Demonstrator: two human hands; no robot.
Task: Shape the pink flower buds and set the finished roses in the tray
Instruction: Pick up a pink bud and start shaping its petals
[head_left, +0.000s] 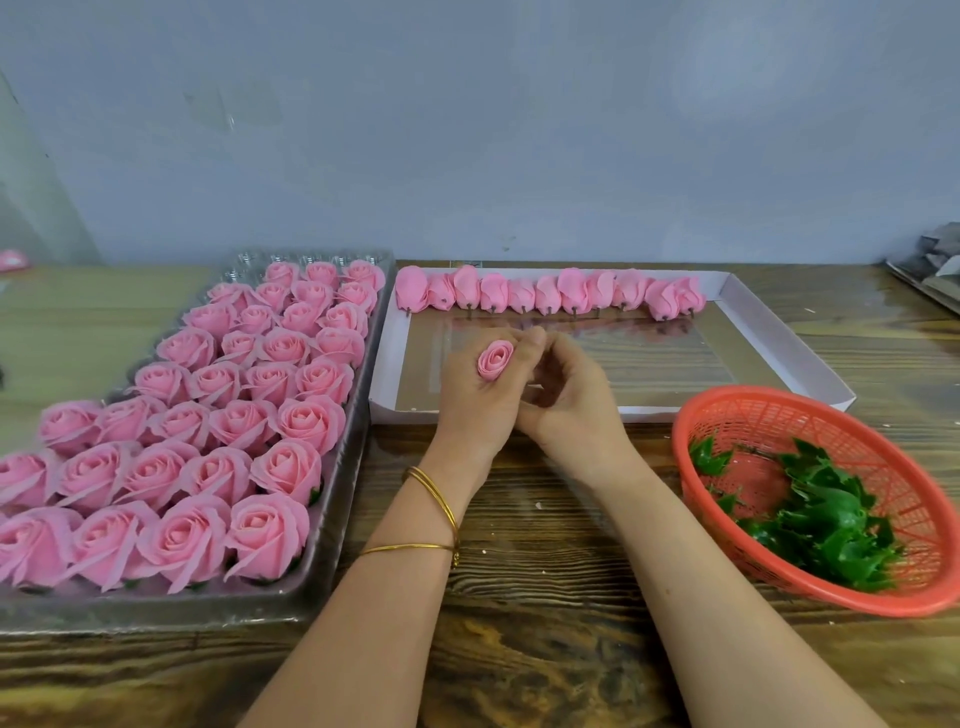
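A wooden table fills the bottom. At 9 o'clock, a tray is full of finished roses. At 1 o'clock, a white box holds a row of buds. At 4 o'clock sits a red basket of green leaves. In the middle, the left hand pinches one pink bud. The right hand curls against it. I cannot tell if it pinches anything.
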